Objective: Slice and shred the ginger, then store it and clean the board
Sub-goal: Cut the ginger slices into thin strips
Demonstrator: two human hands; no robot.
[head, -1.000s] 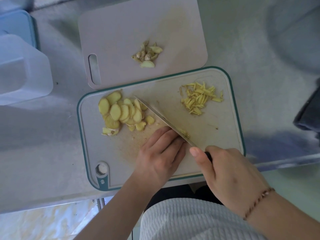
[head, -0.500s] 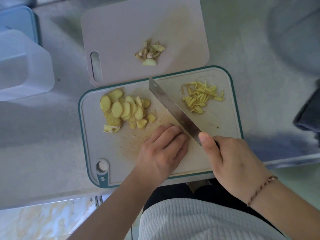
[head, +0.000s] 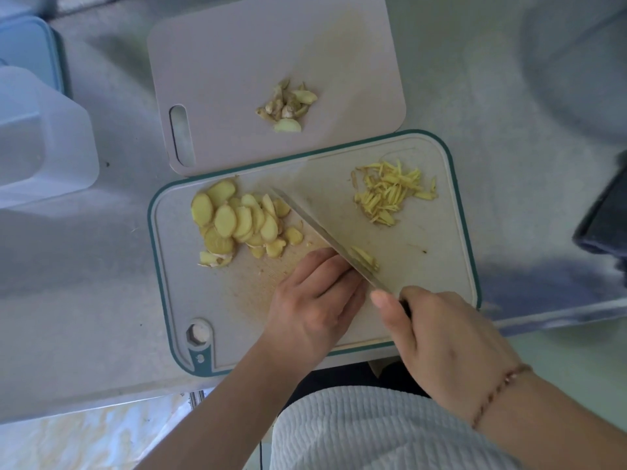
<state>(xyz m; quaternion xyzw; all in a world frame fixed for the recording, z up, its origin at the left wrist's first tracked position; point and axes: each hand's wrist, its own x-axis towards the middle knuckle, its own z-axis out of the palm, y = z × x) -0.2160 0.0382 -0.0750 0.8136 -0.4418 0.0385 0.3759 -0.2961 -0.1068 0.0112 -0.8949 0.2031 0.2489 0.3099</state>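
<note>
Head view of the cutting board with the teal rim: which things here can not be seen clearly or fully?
All in the head view:
- Ginger under the left hand: its fingers cover it; only a few cut strips show past the knife blade.
- Knife handle: hidden inside the right hand.
- Translucent container: cut off by the left edge, contents unclear.
- Dark object: cut off by the right edge and blurred, so it cannot be identified.

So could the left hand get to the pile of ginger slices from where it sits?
Probably yes. The left hand lies on the board just short of the ginger slices, bare board between them; the knife runs along their other side.
</note>
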